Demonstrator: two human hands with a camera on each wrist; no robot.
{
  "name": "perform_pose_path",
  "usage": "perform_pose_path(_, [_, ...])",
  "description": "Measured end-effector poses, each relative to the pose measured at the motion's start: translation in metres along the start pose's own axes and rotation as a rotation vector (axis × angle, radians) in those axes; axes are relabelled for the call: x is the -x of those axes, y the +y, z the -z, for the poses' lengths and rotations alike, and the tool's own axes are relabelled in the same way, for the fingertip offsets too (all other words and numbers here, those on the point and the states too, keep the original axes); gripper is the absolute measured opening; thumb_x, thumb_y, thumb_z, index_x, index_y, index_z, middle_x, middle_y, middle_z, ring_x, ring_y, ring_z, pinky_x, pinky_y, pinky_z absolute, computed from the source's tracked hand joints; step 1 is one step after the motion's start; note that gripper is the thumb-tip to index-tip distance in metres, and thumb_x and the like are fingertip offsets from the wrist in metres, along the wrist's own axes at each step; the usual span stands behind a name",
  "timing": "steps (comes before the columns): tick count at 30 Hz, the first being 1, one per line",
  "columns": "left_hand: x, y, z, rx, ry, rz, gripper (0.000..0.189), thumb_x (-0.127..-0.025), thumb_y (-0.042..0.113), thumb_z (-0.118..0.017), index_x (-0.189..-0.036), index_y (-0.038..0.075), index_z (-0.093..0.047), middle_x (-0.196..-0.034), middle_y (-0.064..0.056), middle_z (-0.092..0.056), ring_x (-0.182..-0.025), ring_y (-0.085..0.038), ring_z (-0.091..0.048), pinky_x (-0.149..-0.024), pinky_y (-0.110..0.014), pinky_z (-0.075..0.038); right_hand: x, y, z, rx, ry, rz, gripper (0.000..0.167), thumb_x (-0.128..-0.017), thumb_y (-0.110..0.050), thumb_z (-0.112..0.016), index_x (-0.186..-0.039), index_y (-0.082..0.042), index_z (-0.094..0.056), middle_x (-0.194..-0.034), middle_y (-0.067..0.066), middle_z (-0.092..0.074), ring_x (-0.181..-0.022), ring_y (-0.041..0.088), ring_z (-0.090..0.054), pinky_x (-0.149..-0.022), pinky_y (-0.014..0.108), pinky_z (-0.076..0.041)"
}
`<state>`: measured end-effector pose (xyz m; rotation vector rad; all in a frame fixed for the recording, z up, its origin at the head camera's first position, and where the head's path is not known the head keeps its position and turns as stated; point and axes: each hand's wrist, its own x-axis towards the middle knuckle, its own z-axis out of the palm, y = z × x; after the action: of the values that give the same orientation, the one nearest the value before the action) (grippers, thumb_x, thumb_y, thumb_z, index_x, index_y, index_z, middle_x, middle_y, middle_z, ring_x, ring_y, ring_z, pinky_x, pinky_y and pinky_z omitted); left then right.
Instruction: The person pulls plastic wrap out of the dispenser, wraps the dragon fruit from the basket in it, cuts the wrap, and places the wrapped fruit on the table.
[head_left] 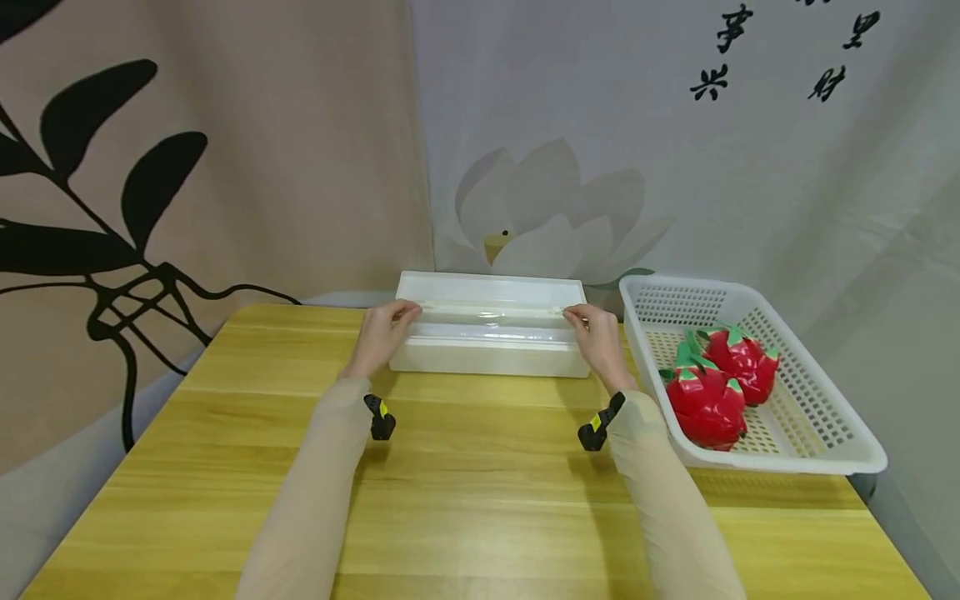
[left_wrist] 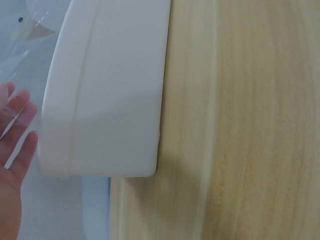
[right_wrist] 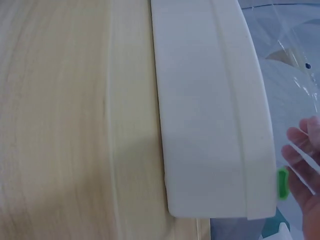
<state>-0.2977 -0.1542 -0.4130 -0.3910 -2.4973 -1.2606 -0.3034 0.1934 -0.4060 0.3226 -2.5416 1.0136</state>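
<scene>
A white cling film dispenser (head_left: 487, 360) stands at the far side of the table, its lid (head_left: 491, 286) raised at the back. Clear cling film (head_left: 491, 317) stretches across it between both hands. At the film's left corner, my left hand (head_left: 384, 335) pinches the edge between thumb and fingers. My right hand (head_left: 597, 340) pinches the opposite corner. From the left wrist, the film (left_wrist: 17, 60) shows by the fingers, beyond the dispenser's white wall (left_wrist: 112, 95). A small green piece (right_wrist: 283, 183) shows beside the dispenser's end in the right wrist view.
On the right of the wooden table (head_left: 480, 500) sits a white perforated basket (head_left: 810, 392). Two shiny red dragon fruits (head_left: 708, 404) with green tips lie in it. Printed curtains (head_left: 540, 75) hang right behind the table's far edge.
</scene>
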Motion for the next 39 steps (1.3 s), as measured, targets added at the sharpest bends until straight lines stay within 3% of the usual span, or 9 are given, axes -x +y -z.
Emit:
perform_pose_path(3, [-0.004,0.000,-0.001,0.023,0.000,0.029,0.027,-0.098,0.020,-0.053,-0.110,0.000,-0.067,-0.108,-0.018,-0.069,-0.103,-0.031,-0.065,-0.089,-0.043,-0.054,-0.002,-0.001,0.001,-0.034,-0.009,-0.014,0.024,-0.095,-0.017,-0.057,-0.107,-0.001,-0.069,-0.106,0.017,-0.071,-0.095,0.030,-0.067,-0.079,0.043,-0.055])
perform_pose_path(7, [-0.006,0.000,-0.002,0.021,0.018,0.022,0.026,-0.097,0.018,-0.054,-0.108,-0.001,-0.068,-0.104,-0.018,-0.070,-0.098,-0.029,-0.065,-0.086,-0.042,-0.056,-0.004,-0.001,0.001,-0.057,-0.011,-0.023,0.023,-0.095,-0.015,-0.056,-0.106,-0.001,-0.070,-0.104,0.017,-0.072,-0.095,0.030,-0.068,-0.080,0.043,-0.055])
perform_pose_path(20, [-0.009,0.005,0.003,0.012,0.045,0.046,0.025,-0.097,0.018,-0.053,-0.107,0.001,-0.069,-0.099,-0.017,-0.071,-0.090,-0.027,-0.066,-0.074,-0.034,-0.053,-0.012,-0.010,0.008,-0.040,0.000,-0.010,0.021,-0.095,-0.010,-0.055,-0.105,0.001,-0.069,-0.102,0.019,-0.072,-0.096,0.031,-0.068,-0.082,0.044,-0.055])
perform_pose_path(31, [-0.013,0.009,0.008,0.002,0.079,0.030,0.026,-0.097,0.019,-0.053,-0.108,0.001,-0.068,-0.097,-0.017,-0.071,-0.088,-0.028,-0.065,-0.065,-0.027,-0.044,-0.018,-0.018,0.015,-0.027,0.033,0.031,0.021,-0.095,-0.010,-0.056,-0.103,0.002,-0.070,-0.098,0.019,-0.072,-0.093,0.032,-0.069,-0.082,0.044,-0.056])
perform_pose_path(39, [-0.017,0.016,0.013,0.008,0.105,0.002,0.025,-0.097,0.017,-0.054,-0.106,-0.001,-0.069,-0.094,-0.017,-0.071,-0.085,-0.029,-0.067,-0.068,-0.027,-0.049,-0.019,-0.024,0.020,-0.042,0.045,0.003,0.022,-0.096,-0.010,-0.053,-0.105,0.001,-0.069,-0.099,0.020,-0.071,-0.097,0.034,-0.067,-0.080,0.045,-0.055])
